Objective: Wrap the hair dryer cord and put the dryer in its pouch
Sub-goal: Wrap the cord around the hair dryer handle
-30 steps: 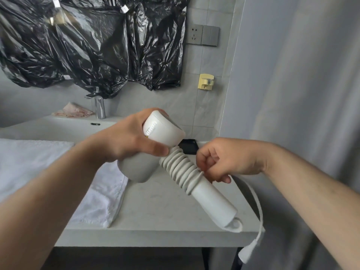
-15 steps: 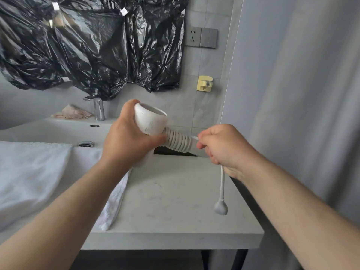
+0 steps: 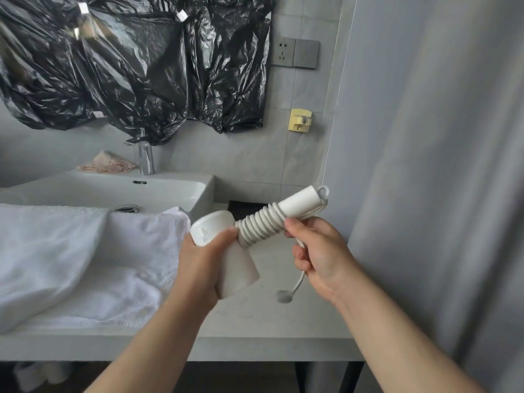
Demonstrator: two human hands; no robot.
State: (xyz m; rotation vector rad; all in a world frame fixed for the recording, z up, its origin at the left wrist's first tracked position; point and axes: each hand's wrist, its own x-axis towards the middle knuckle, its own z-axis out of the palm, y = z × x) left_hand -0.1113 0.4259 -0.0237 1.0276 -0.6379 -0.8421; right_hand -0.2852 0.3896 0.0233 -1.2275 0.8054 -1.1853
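- The left grip [image 3: 198, 262] is curling round the dryer [image 3: 211, 226] head, above the bench [image 3: 269, 324]
- The handle [image 3: 297, 204] is pointing up and right, its bare end lying nearer the right grip [image 3: 320, 253]
- The right grip is pinching the cord [image 3: 262, 225] below the coils, plug [image 3: 283, 296] dangling

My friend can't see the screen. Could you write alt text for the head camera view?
A person's left grip holds a white hair dryer by its head while the right grip holds its cord, mostly coiled round the handle, plug dangling above a grey counter. A white towel and sink lie to the left.
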